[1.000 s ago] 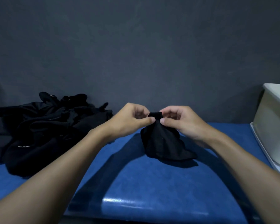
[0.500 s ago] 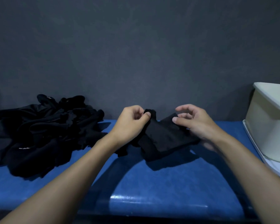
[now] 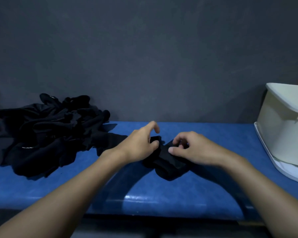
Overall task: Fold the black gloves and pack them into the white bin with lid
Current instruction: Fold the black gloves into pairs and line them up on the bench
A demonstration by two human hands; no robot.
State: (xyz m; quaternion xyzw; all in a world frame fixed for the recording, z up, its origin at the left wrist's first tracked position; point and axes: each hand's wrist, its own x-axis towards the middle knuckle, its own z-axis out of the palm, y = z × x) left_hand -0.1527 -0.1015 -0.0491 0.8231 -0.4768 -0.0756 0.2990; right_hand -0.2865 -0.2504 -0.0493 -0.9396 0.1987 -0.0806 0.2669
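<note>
At mid-bench, on a glossy blue surface (image 3: 162,193): a black glove (image 3: 169,163), bunched and partly folded, lying under two bare hands. Reaching in from the near left, forearm angled up and to the right, wrist low: the left hand (image 3: 138,146), back turned to the camera. Thumb curled onto the glove's far end, with a nub of fabric poking up between thumb and forefinger. Forefinger lifted clear, hooked and motion-blurred; remaining fingers hidden behind the back of the hand. Coming in from the near right, forearm angled up and to the left: the right hand (image 3: 196,150), knuckles arched over the glove. Thumb laid on the cloth and pressing it down, curled fingertips (image 3: 178,140) nipping the far edge, so gripping the same glove from the other side. Hands near each other but apart, with a strip of black cloth between. Glove's shape hard to read, black on deep shadow; its fingers not to be made out. To the far left, against a grey wall (image 3: 144,57), a loose pile of black gloves (image 3: 45,136), one flap trailing right to just beside the left wrist; separate gloves impossible to count. At the far right, well apart from the hands, the white bin (image 3: 280,131), cut off by the frame's edge, standing on a flat white piece (image 3: 292,173), possibly its lid; inside of the bin out of sight. Both elbows beyond the bottom edge.
</note>
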